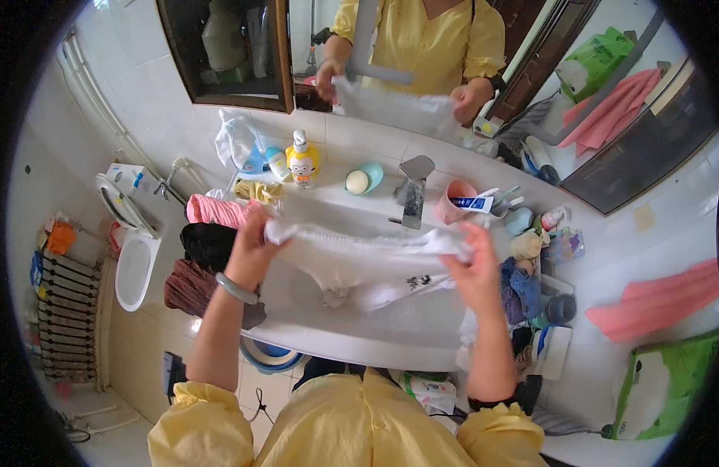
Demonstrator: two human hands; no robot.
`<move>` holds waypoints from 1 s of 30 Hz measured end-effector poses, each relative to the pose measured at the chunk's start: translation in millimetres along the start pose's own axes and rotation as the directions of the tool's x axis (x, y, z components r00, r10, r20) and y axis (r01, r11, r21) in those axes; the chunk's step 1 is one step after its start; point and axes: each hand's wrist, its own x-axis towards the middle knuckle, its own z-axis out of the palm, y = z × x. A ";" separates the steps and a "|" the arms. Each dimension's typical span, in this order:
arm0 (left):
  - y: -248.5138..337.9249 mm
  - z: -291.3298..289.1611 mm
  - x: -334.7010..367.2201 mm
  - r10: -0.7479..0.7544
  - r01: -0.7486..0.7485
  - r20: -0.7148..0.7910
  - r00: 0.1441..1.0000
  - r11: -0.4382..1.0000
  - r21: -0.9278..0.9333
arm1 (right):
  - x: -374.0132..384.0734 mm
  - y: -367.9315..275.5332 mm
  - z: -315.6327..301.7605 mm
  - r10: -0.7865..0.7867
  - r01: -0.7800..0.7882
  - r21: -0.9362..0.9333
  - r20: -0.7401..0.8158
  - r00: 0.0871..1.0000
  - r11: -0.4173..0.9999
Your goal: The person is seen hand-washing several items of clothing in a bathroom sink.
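Stretched between my two hands over the white sink [340,346] is a white garment [359,268] with a gathered elastic edge and a small dark print. My left hand [254,245] is closed on one end of that edge; my right hand [474,268] pinches the other end. The lower part of the garment hangs into the basin, and its folds hide much of the bottom. Just beyond the cloth stands the metal faucet [414,191]. The mirror [421,78] reflects my hands holding the same garment.
Left of the basin lie folded pink cloth [219,210], black cloth [207,247] and brown cloth [192,288]. A yellow pump bottle [302,165] and a soap dish [372,173] line the back ledge. A pink cup [455,201], toothpaste tube [472,204] and blue cloth [520,289] crowd the right.
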 end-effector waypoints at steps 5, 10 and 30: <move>151.1 17.4 18.0 0.386 -0.368 -0.074 0.920 0.781 -0.505 | 28.3 -111.1 -71.7 -0.297 0.258 -0.228 -0.153 0.943 0.939; 242.7 -4.9 24.6 0.577 -0.548 -0.118 0.808 0.662 -0.511 | 59.7 -206.2 -119.9 -0.485 0.478 -0.120 -0.379 0.788 0.870; -189.9 180.0 -39.7 -0.441 -0.204 0.350 0.826 0.345 0.916 | -126.2 192.2 75.4 0.474 0.098 -0.885 0.334 0.815 0.455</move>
